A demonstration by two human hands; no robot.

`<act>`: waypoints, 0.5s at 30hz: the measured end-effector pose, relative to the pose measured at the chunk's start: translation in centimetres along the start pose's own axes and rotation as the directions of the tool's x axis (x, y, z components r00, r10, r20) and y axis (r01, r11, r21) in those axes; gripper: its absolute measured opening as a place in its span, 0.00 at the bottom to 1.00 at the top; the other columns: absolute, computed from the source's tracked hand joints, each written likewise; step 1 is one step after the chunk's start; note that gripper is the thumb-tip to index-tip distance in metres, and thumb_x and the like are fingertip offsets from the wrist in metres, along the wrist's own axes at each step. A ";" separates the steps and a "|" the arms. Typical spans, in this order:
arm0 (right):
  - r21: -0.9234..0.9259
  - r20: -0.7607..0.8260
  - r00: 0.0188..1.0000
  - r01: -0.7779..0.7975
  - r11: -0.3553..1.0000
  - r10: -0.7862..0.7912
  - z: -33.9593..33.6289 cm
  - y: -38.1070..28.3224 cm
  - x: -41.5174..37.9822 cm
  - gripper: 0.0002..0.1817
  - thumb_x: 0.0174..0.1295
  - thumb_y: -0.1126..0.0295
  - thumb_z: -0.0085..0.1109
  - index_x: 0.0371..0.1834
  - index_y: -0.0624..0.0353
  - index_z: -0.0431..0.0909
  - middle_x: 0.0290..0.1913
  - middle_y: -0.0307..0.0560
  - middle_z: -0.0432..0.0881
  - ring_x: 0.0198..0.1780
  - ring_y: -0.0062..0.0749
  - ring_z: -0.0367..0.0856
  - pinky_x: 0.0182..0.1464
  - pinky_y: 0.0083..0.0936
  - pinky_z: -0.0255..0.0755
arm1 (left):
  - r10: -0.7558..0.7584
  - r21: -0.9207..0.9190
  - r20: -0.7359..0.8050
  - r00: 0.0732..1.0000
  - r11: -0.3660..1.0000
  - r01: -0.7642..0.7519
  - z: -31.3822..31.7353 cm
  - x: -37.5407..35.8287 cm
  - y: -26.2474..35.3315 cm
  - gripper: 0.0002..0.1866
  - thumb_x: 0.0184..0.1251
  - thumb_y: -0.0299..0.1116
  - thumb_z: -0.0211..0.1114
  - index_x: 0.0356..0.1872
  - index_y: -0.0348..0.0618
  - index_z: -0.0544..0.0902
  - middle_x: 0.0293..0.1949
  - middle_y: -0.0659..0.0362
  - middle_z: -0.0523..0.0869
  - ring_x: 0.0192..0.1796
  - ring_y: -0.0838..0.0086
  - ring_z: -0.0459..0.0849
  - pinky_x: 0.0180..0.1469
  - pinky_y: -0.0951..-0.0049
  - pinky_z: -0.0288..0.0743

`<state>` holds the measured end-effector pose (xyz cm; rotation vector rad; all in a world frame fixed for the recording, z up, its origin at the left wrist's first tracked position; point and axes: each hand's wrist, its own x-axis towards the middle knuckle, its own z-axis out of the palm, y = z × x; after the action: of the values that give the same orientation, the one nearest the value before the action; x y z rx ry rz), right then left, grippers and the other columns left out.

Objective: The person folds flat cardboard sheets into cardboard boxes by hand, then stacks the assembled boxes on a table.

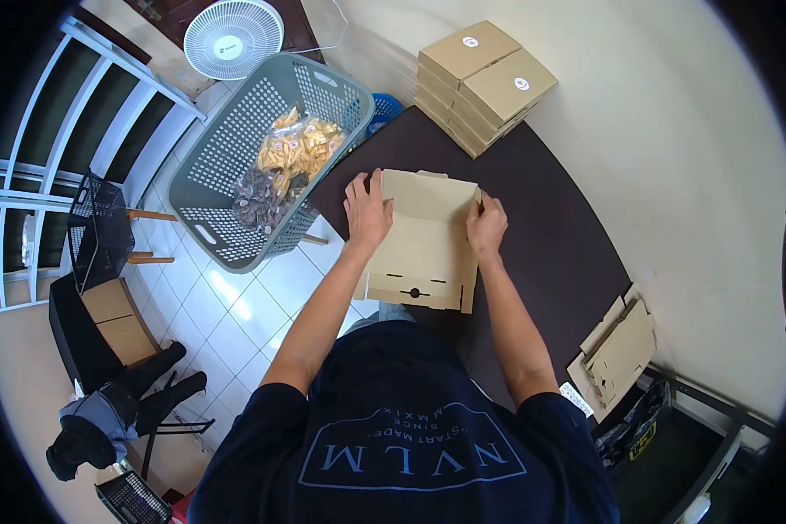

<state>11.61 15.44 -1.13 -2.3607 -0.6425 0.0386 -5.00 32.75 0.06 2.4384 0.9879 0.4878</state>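
Note:
A cardboard box [424, 231], partly folded, lies on the dark brown table [550, 218] in front of my body. Its far wall and right side stand up, and the near flap with slots and a round hole lies out flat. My left hand [368, 212] is at the box's far left corner, fingers bent over the left edge. At the far right corner, my right hand [487, 227] grips the side wall, with its thumb and fingers pressed around the cardboard.
Closed boxes [485, 74] are stacked at the table's far end. Flat cardboard pieces [616, 354] lie near the right edge. A grey-green basket [223, 162] holds yellow and grey packets. Beyond it stands a white fan [233, 44]. A person [105, 419] is at lower left.

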 end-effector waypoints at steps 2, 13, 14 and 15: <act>-0.027 -0.015 1.000 0.020 0.999 -0.020 0.5 -0.5 -0.6 0.19 0.64 0.74 0.59 0.58 0.65 0.81 0.44 0.60 0.81 0.45 0.56 0.83 0.48 0.45 0.78 | 0.080 0.091 -0.105 0.991 0.993 -0.071 0.0 -1.0 1.7 0.35 0.61 0.30 0.70 0.71 0.44 0.68 0.62 0.46 0.72 0.67 0.50 0.69 0.63 0.47 0.66; -0.223 0.136 0.980 0.173 0.959 -0.145 1.7 -0.3 -2.0 0.29 0.72 0.57 0.53 0.72 0.60 0.69 0.58 0.55 0.74 0.56 0.51 0.71 0.57 0.46 0.66 | 0.445 -0.278 0.208 0.871 0.881 -0.384 5.2 0.1 4.2 0.19 0.72 0.32 0.59 0.62 0.43 0.80 0.55 0.52 0.79 0.60 0.55 0.75 0.60 0.52 0.70; -0.237 0.151 0.978 0.178 0.955 -0.145 1.6 -0.5 -2.1 0.29 0.71 0.57 0.53 0.72 0.60 0.69 0.59 0.55 0.73 0.56 0.50 0.70 0.57 0.45 0.66 | 0.405 -0.211 0.282 0.870 0.911 -0.356 5.3 0.5 4.9 0.21 0.72 0.33 0.58 0.65 0.49 0.78 0.53 0.53 0.79 0.59 0.56 0.75 0.60 0.53 0.69; -0.238 0.144 0.979 0.173 0.956 -0.141 1.7 -0.5 -1.9 0.29 0.71 0.57 0.53 0.72 0.60 0.69 0.59 0.55 0.73 0.56 0.50 0.70 0.57 0.45 0.66 | 0.360 -0.138 0.350 0.865 0.933 -0.332 5.4 1.0 5.3 0.23 0.73 0.34 0.57 0.68 0.54 0.77 0.50 0.53 0.79 0.57 0.57 0.74 0.60 0.55 0.67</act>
<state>9.44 15.89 -2.38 -2.5546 -0.9438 0.0373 1.27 28.58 -1.43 2.5196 0.3669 0.1572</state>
